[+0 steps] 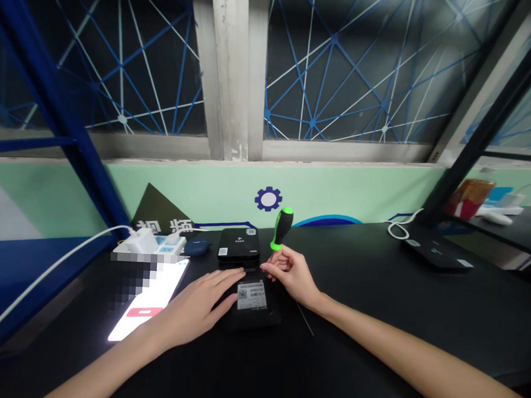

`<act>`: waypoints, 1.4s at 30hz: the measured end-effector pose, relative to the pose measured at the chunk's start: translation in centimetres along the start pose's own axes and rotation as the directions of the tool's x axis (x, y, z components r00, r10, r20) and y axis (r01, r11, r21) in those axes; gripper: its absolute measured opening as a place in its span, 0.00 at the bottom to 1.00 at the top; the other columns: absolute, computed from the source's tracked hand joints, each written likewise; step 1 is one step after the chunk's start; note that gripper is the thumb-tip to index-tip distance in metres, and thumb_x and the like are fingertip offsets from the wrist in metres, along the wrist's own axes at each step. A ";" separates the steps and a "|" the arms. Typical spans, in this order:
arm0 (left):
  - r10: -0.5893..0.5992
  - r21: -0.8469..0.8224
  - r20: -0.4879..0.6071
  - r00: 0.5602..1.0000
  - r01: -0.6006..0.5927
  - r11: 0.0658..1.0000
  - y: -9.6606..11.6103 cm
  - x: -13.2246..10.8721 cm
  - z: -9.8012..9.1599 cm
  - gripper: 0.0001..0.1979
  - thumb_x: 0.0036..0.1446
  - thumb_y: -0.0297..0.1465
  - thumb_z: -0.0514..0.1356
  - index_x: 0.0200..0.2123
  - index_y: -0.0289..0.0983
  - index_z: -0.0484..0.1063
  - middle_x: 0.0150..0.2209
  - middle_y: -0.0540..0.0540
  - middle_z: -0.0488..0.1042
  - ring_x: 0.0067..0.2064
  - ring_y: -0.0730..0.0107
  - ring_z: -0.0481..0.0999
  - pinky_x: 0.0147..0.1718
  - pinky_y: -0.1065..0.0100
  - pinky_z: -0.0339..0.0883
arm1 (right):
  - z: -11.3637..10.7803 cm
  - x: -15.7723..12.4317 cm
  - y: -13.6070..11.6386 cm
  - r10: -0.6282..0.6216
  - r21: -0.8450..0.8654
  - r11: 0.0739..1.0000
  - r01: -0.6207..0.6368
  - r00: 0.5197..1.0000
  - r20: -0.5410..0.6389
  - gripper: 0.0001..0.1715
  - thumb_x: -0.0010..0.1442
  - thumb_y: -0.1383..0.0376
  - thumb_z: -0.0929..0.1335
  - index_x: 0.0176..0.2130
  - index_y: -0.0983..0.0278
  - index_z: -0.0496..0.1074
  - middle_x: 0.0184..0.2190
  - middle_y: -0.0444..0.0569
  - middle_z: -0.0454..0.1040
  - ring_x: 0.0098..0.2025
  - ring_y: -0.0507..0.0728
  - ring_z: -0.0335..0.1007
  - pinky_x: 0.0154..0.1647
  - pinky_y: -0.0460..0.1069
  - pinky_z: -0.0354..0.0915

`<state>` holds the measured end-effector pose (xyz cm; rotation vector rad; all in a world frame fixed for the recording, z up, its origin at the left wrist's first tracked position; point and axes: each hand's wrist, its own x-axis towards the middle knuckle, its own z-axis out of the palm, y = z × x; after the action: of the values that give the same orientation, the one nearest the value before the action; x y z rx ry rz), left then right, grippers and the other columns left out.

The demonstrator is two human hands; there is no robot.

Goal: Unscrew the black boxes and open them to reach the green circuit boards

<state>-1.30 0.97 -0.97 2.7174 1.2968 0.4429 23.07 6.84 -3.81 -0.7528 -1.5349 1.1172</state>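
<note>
A black device (253, 314) with a white printed label lies on the black table in front of me. My left hand (211, 297) rests flat on its left side, fingers stretched out. A screwdriver (283, 226) with a black and bright green handle stands nearly upright at the device's far right corner. The fingers of my right hand (291, 271) pinch it just below the handle; its tip is hidden. Beyond the device sits a black box (239, 247) with small stickers.
At the left are a lit phone screen (151, 303), a power strip (169, 245) with white plugs, and a dark blue case (197, 246). A thin rod (305, 319) lies right of the device. Another flat black device (438, 253) and a white cable (398, 230) are far right.
</note>
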 end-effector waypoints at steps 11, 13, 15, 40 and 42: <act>-0.024 0.016 0.009 1.000 0.024 1.000 0.0 0.1 0.1 0.23 0.71 0.41 0.47 0.67 0.49 0.56 0.66 0.52 0.62 0.64 0.60 0.64 0.60 0.58 0.63 | -0.1 -0.3 -0.7 -0.056 -0.143 0.986 0.086 0.978 0.202 0.14 0.65 0.56 0.67 0.39 0.65 0.74 0.34 0.49 0.77 0.29 0.51 0.71 0.31 0.46 0.67; -0.025 0.014 0.012 1.000 0.025 1.000 -0.1 0.0 0.2 0.23 0.71 0.41 0.47 0.66 0.49 0.56 0.66 0.52 0.62 0.64 0.60 0.65 0.60 0.58 0.63 | 0.0 -0.2 -0.5 -0.048 -0.150 0.986 0.074 0.985 0.166 0.14 0.63 0.56 0.69 0.37 0.65 0.74 0.30 0.47 0.75 0.28 0.52 0.71 0.30 0.46 0.67; -0.024 0.011 0.013 1.000 0.024 1.000 -0.1 0.0 0.1 0.23 0.71 0.41 0.48 0.66 0.48 0.56 0.66 0.52 0.62 0.64 0.60 0.65 0.60 0.58 0.63 | 0.1 -0.1 -0.3 -0.042 -0.143 0.988 0.063 0.989 0.143 0.14 0.60 0.55 0.71 0.34 0.65 0.74 0.26 0.45 0.73 0.26 0.52 0.71 0.29 0.46 0.67; -0.013 0.020 0.006 1.000 0.012 1.000 -0.1 0.0 0.1 0.23 0.71 0.41 0.48 0.66 0.49 0.56 0.65 0.52 0.62 0.63 0.61 0.65 0.60 0.58 0.63 | 0.2 0.2 -0.2 0.045 0.114 0.992 -0.046 0.999 0.008 0.20 0.49 0.57 0.78 0.32 0.64 0.68 0.24 0.43 0.74 0.23 0.51 0.72 0.23 0.44 0.68; -0.009 0.019 0.006 1.000 0.009 1.000 -0.1 0.0 0.1 0.23 0.71 0.41 0.48 0.66 0.49 0.56 0.65 0.52 0.63 0.63 0.61 0.65 0.60 0.59 0.63 | 0.1 0.2 -0.4 0.045 0.132 0.990 -0.052 0.997 0.056 0.19 0.53 0.57 0.76 0.31 0.65 0.68 0.27 0.46 0.76 0.24 0.50 0.72 0.22 0.43 0.67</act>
<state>-1.34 1.07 -1.06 2.7248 1.3178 0.4240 22.97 6.85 -3.39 -0.6770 -1.4757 1.2714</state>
